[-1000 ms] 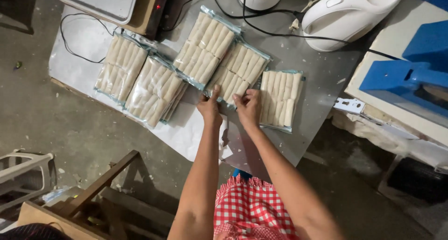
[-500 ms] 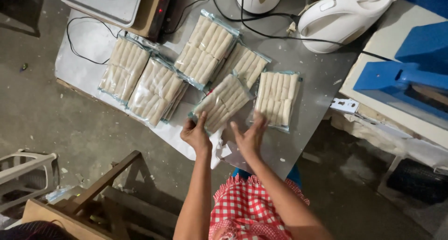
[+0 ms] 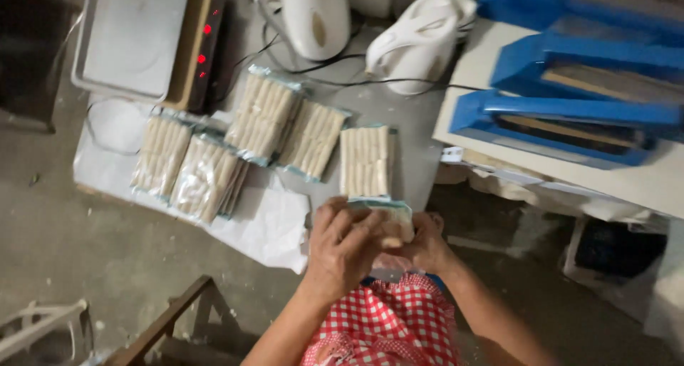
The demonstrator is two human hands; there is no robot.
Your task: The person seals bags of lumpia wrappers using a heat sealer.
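Lying across the middle of the view, the grey work surface [image 3: 417, 174] is the biggest thing, with a white sheet [image 3: 274, 223] spread over its near left part. To the right stand blue heat sealers [image 3: 570, 117] on a pale table [image 3: 641, 184]. At the top left sits a flat white machine [image 3: 132, 35] with small red lights on its dark side. Two white electric kettles [image 3: 420, 42] stand at the far edge, and black cords run between them.

Five clear packets of pale sticks [image 3: 263, 117] lie on the surface in a loose row, some overlapping at the left; the rightmost one lies just beyond the hands.

Near the front edge, both hands meet around one more packet [image 3: 395, 220], lifted off the surface and close to the body, above the red and white checked cloth [image 3: 388, 323]. The left hand [image 3: 345, 248] covers it from the front with curled fingers, closed on it. The right hand [image 3: 427, 245] grips it from the other side, fingers also closed on it. Only the top part of this packet shows between them.
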